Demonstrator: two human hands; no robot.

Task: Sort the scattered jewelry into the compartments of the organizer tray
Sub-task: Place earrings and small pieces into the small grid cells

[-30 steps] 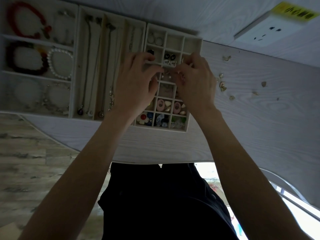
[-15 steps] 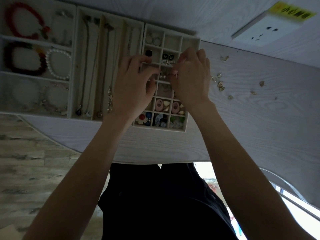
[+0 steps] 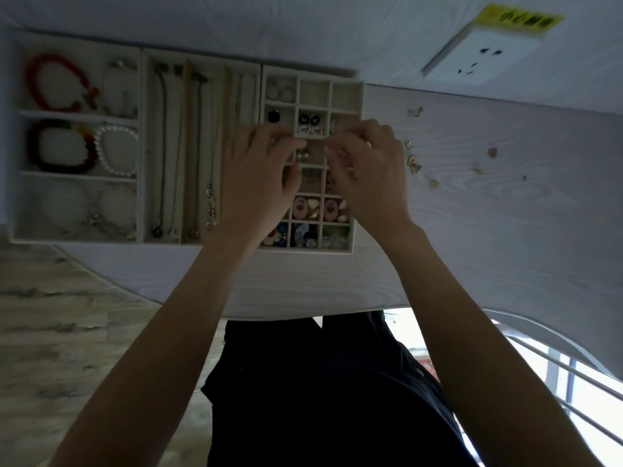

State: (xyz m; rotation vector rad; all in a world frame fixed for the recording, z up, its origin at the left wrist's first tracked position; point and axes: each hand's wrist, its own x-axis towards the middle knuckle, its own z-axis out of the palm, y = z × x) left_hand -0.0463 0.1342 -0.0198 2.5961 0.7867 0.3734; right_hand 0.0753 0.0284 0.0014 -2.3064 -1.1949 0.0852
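Both hands have drawn slightly toward the near side of the small-grid organizer tray (image 3: pixel 347 96) since half a second ago, the right one pulling off its far right corner. That cream velvet tray of small square cells is the landmark: it lies on the pale wood-grain counter (image 3: pixel 505 230), touching the cream long-slot necklace tray (image 3: pixel 201 62) on its left; further left sits the cream bracelet tray (image 3: pixel 79 114), with red and dark bead bracelets and a white pearl one. The left hand (image 3: pixel 256 183) hovers over the grid tray's left column, fingers curled, thumb and forefinger tips meeting; whether that grip holds anything I cannot tell. The right hand (image 3: pixel 367 170) is over the tray's right column, fingers curled tight, contents hidden. Scattered small gold jewelry pieces (image 3: pixel 414 165) lie loose on the counter just right of the tray.
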